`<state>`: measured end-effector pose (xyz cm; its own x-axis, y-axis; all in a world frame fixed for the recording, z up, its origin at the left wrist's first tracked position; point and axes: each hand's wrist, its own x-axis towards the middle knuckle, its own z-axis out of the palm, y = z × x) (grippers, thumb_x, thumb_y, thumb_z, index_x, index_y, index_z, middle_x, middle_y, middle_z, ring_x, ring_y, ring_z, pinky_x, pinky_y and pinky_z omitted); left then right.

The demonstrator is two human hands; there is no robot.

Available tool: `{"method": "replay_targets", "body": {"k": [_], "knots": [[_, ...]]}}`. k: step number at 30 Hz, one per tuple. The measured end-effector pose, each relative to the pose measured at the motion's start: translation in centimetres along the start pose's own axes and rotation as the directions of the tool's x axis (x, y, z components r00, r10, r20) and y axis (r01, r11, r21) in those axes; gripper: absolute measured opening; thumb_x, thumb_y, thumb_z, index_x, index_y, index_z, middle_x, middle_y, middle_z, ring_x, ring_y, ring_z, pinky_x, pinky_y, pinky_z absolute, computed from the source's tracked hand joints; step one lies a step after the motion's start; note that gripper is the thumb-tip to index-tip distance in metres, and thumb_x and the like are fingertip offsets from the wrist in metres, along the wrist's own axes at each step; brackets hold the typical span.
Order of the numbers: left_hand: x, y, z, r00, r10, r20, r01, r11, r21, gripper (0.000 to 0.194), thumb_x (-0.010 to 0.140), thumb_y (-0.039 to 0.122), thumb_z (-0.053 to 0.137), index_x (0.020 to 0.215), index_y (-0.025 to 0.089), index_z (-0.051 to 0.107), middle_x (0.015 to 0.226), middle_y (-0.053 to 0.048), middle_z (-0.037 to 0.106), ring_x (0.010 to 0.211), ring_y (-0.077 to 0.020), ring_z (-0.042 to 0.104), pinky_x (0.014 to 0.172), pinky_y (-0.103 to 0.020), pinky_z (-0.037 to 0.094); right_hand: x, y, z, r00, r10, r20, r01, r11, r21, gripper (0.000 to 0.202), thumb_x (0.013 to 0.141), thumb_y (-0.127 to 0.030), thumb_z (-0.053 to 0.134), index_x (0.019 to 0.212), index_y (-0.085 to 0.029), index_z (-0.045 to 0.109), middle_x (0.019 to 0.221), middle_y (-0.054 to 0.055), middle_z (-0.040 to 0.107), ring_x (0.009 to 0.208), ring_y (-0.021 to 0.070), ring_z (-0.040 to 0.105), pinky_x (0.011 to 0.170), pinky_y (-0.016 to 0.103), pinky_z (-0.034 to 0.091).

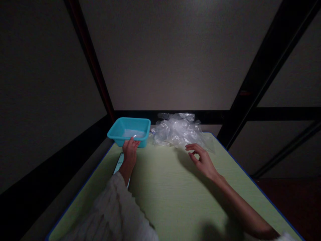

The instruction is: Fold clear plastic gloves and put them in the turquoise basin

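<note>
A turquoise plastic basin (114, 137) stands at the far left of the table, with clear plastic on its bottom. My left hand (129, 150) is at the basin's near rim, its fingers pinched together; a clear glint shows at the fingertips, but what they hold cannot be made out. At the far edge lies a crumpled heap of clear plastic (178, 130), with finger-like ends resembling disposable gloves. Just in front of that heap, my right hand (203, 160) hovers over the table, thumb and fingers apart, holding nothing.
A phone (118, 164) with a lit screen lies partly under my left wrist. The pale green table (165, 190) has a blue edge and meets a grey wall panel (170, 67) at the back. Dark beams frame the wall on both sides.
</note>
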<state>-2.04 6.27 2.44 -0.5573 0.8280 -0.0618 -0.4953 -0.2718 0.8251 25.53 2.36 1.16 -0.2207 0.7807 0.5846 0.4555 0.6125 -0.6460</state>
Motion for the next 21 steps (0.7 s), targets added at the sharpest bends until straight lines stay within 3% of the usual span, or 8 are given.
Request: {"method": "replay_targets", "body": {"k": [5, 9, 12, 14, 18, 21], "knots": [[0.5, -0.6, -0.3, 1.0, -0.018, -0.013, 0.018, 1.0, 0.019, 0.023, 0.085, 0.013, 0.053, 0.063, 0.015, 0.05, 0.054, 0.004, 0.056, 0.051, -0.0084, 0.058, 0.058, -0.02, 0.049, -0.2, -0.1, 0.1, 0.999, -0.021, 0.024, 0.021, 1.0, 0.003, 0.02, 0.076, -0.013, 0.045, 0.087, -0.02, 0.06, 0.1, 0.009, 0.062, 0.095, 0.0227, 0.058, 0.071, 0.036, 0.049], [0.9, -1.0, -0.6, 1.0, -0.027, -0.006, 0.027, 0.999, 0.039, 0.013, 0.09, 0.022, 0.054, 0.085, 0.011, 0.058, 0.075, 0.001, 0.061, 0.061, -0.0101, 0.059, 0.058, -0.025, 0.051, -0.2, -0.3, 0.1, 0.998, -0.035, 0.047, 0.035, 0.999, 0.0, 0.02, 0.077, -0.013, 0.045, 0.087, -0.021, 0.06, 0.099, 0.008, 0.062, 0.093, 0.0221, 0.058, 0.071, 0.036, 0.049], [1.1, -1.2, -0.8, 0.999, -0.032, 0.001, 0.032, 0.998, 0.05, 0.016, 0.09, 0.025, 0.054, 0.096, 0.011, 0.058, 0.086, -0.002, 0.061, 0.067, -0.0117, 0.06, 0.059, -0.026, 0.052, -0.3, -0.3, 0.1, 0.997, -0.048, 0.064, 0.049, 0.999, -0.009, 0.02, 0.077, -0.012, 0.044, 0.088, -0.02, 0.059, 0.099, 0.009, 0.062, 0.093, 0.0221, 0.058, 0.071, 0.036, 0.049], [1.2, -1.3, -0.9, 0.999, -0.034, -0.002, 0.034, 0.998, 0.049, 0.014, 0.09, 0.024, 0.054, 0.093, 0.011, 0.059, 0.083, -0.002, 0.062, 0.066, -0.0112, 0.06, 0.059, -0.026, 0.052, -0.3, -0.3, 0.1, 0.996, -0.057, 0.07, 0.059, 0.998, -0.016, 0.021, 0.078, -0.011, 0.044, 0.09, -0.02, 0.058, 0.1, 0.009, 0.062, 0.093, 0.0223, 0.058, 0.072, 0.037, 0.049], [1.2, -1.3, -1.0, 0.999, -0.035, -0.008, 0.035, 0.999, 0.029, 0.021, 0.089, 0.018, 0.053, 0.069, 0.014, 0.056, 0.06, 0.003, 0.057, 0.056, -0.0081, 0.059, 0.059, -0.019, 0.05, -0.3, -0.3, 0.0, 0.995, -0.06, 0.084, 0.063, 0.997, -0.035, 0.022, 0.078, -0.011, 0.043, 0.091, -0.02, 0.058, 0.101, 0.01, 0.061, 0.094, 0.0225, 0.057, 0.074, 0.038, 0.048], [1.4, -1.3, -1.1, 0.999, -0.038, -0.002, 0.038, 0.999, 0.005, 0.016, 0.089, 0.021, 0.054, 0.075, 0.013, 0.058, 0.066, 0.002, 0.059, 0.058, -0.0093, 0.06, 0.059, -0.022, 0.051, -0.3, -0.3, -0.1, 0.993, -0.064, 0.099, 0.07, 0.996, -0.049, 0.021, 0.078, -0.011, 0.044, 0.091, -0.02, 0.058, 0.101, 0.01, 0.061, 0.095, 0.0229, 0.057, 0.076, 0.038, 0.048]]}}
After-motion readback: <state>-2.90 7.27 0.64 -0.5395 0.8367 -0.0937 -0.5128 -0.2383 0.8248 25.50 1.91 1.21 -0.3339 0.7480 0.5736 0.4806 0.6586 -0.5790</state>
